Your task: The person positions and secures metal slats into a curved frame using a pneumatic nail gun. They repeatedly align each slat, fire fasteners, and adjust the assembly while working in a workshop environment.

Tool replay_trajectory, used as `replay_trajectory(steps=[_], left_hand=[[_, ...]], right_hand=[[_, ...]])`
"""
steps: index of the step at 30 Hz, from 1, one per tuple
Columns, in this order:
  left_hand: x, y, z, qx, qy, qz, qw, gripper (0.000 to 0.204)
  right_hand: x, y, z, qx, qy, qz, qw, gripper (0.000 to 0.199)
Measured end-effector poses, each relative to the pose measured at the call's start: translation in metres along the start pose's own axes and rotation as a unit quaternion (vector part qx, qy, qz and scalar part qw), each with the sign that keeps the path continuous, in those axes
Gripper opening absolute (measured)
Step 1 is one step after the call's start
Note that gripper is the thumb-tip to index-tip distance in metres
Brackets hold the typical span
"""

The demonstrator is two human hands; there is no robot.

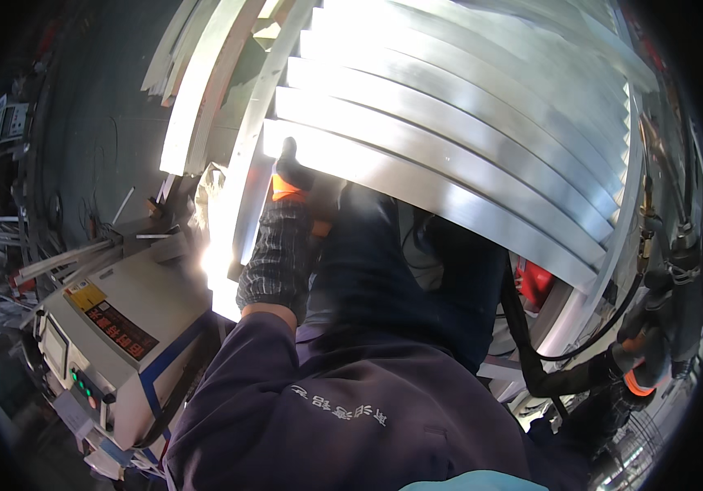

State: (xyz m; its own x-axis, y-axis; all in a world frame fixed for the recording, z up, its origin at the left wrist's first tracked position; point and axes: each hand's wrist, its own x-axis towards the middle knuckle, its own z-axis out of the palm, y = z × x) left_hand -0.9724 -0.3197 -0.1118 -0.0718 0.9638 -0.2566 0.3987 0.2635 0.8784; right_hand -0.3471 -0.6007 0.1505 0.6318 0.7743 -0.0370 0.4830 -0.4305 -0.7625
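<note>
1. Louvred metal panel [441, 155], one o'clock: slats already in rows; what's left, can't tell!
2. Left hand [292, 173], eleven o'clock, at its edge, grip hidden.
3. Right hand [644, 347], four o'clock, curled around black hose [560, 382].

The slats [441, 159] were of smooth, bare metal with a bright, glossy finish and streaked reflections. The frame rail [258, 151] at their left end was also of smooth, pale metal. The left hand [292, 170] wore a dark, matt covering with a smooth orange cuff [288, 191]. The sleeve cover [274, 250] above it was of rough, ribbed cloth. The jacket [400, 417] was of soft, matt cloth; the trousers [359, 254] were of dark, matt cloth. The machine housing [143, 299] had a smooth, painted-looking, pale surface. The hose [517, 319] was matt black. The red object [534, 284] appeared glossy.
</note>
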Motion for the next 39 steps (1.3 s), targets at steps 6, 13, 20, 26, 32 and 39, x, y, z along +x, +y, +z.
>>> replay_trajectory(steps=[6,13,20,26,32,39], left_hand=[[0.024,-0.039,0.026,-0.533,-0.036,-0.091,0.841,0.059],[0.022,-0.036,0.029,-0.723,-0.077,-0.102,0.679,0.039],[0.01,-0.003,0.018,-0.747,-0.074,-0.124,0.649,0.031],[0.007,0.004,0.017,-0.717,-0.043,-0.129,0.683,0.039],[0.017,-0.027,0.034,-0.719,-0.026,-0.143,0.68,0.036],[0.019,-0.036,0.039,-0.712,0.001,-0.155,0.685,0.027]], right_hand=[[-0.004,-0.169,0.154,0.092,-0.168,-0.15,0.97,0.03],[-0.053,-0.279,0.365,0.119,-0.438,-0.267,0.85,0.029],[-0.066,-0.266,0.437,0.328,-0.556,0.149,0.75,0.034],[-0.061,-0.247,0.469,0.32,-0.498,-0.006,0.806,0.03],[-0.059,-0.242,0.483,0.335,-0.535,0.084,0.771,0.022],[-0.071,-0.246,0.484,0.293,-0.497,-0.021,0.817,0.034]])
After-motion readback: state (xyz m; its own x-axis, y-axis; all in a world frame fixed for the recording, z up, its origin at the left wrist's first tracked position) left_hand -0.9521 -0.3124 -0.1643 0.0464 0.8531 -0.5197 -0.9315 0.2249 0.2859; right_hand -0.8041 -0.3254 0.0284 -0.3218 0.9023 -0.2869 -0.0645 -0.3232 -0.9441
